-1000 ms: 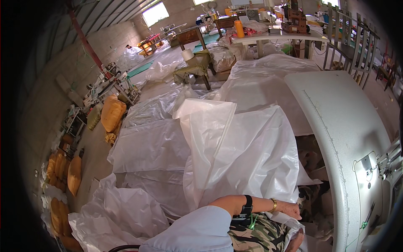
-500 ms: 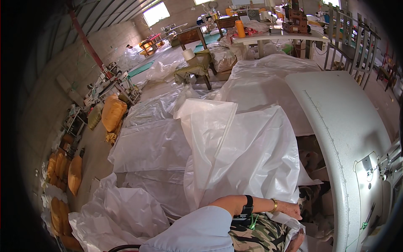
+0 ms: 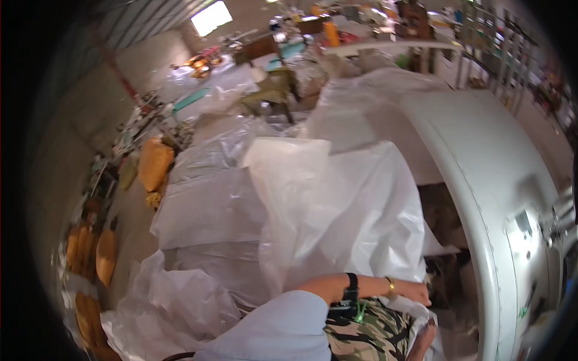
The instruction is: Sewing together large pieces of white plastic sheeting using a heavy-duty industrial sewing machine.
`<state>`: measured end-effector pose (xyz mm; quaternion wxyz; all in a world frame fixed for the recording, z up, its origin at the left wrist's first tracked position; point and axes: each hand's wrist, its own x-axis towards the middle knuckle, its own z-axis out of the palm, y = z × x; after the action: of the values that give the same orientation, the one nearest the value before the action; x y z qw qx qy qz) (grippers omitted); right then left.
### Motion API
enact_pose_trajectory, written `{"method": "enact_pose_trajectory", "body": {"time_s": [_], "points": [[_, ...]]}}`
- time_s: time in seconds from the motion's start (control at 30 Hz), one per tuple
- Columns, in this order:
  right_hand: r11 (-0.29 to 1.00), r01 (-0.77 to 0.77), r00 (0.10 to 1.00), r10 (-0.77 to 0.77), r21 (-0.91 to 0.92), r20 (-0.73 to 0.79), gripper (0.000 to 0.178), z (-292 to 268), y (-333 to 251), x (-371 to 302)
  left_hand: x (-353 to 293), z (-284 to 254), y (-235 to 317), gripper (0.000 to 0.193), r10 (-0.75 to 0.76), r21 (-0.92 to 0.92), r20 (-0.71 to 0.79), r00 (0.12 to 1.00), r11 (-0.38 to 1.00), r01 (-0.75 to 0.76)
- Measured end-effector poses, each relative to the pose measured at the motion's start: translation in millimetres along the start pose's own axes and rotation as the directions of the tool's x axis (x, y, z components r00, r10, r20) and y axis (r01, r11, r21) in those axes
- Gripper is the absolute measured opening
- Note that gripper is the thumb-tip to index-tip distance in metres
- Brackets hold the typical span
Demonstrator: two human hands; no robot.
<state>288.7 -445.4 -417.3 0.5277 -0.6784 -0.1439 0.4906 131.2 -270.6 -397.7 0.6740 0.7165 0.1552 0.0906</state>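
Observation:
Over my lap, beside the table's near edge, my left hand (image 3: 415,293) is closed on the gathered edge of a white plastic sheet (image 3: 415,310). A gold bracelet circles that wrist, and a black strap crosses the forearm. Just below it, my right hand (image 3: 424,340) is closed on the same sheet's edge; its fingers are partly hidden and blurred. A large crumpled piece of white plastic sheeting (image 3: 337,210) rises in front of my left arm. Camouflage cloth (image 3: 370,337) covers my lap beneath the hands.
A pale sewing table (image 3: 481,156) curves along my right, bearing a lit machine head (image 3: 557,222). More crumpled white plastic (image 3: 174,301) lies at the left. Orange sacks (image 3: 155,165) stand on the floor farther left. A stool draped in green cloth (image 3: 271,93) stands ahead.
The whole view has shifted slightly and blurred with head motion. Both hands stay close together at the sheet's edge, almost in the same place.

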Motion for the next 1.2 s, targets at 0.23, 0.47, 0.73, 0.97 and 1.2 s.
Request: {"method": "enact_pose_trajectory", "body": {"time_s": [0.23, 0.47, 0.73, 0.97, 1.2], "points": [[0.696, 0.387, 0.921, -0.321, -0.605, 0.219, 0.031, 12.7, -5.2, -5.1, -28.8, -24.4, 10.4, 0.022, 0.060, 0.038, -0.025, 0.998, 0.998, -0.059], [0.952, 0.137, 0.984, -0.162, 0.274, 0.071, 0.027, 28.6, -41.9, -45.6, -12.8, -22.9, 31.7, 0.025, -0.211, -0.117, 0.077, 0.974, 0.969, 0.219], [0.949, 0.198, 0.965, -0.233, 0.245, 0.122, 0.029, 25.3, -46.4, -54.4, -13.7, -17.1, 30.0, 0.025, -0.172, -0.115, 0.104, 0.980, 0.976, 0.183], [0.960, 0.268, 0.951, -0.277, 0.082, 0.138, 0.025, 32.5, -64.7, -71.5, -16.0, -14.6, 55.9, 0.036, -0.153, 0.095, 0.089, 0.984, 0.985, 0.144], [0.946, 0.315, 0.928, -0.291, -0.074, 0.233, 0.024, 45.3, -86.2, -93.9, -15.6, -10.6, 58.9, 0.035, -0.103, 0.141, 0.063, 0.993, 0.986, 0.093]]}}
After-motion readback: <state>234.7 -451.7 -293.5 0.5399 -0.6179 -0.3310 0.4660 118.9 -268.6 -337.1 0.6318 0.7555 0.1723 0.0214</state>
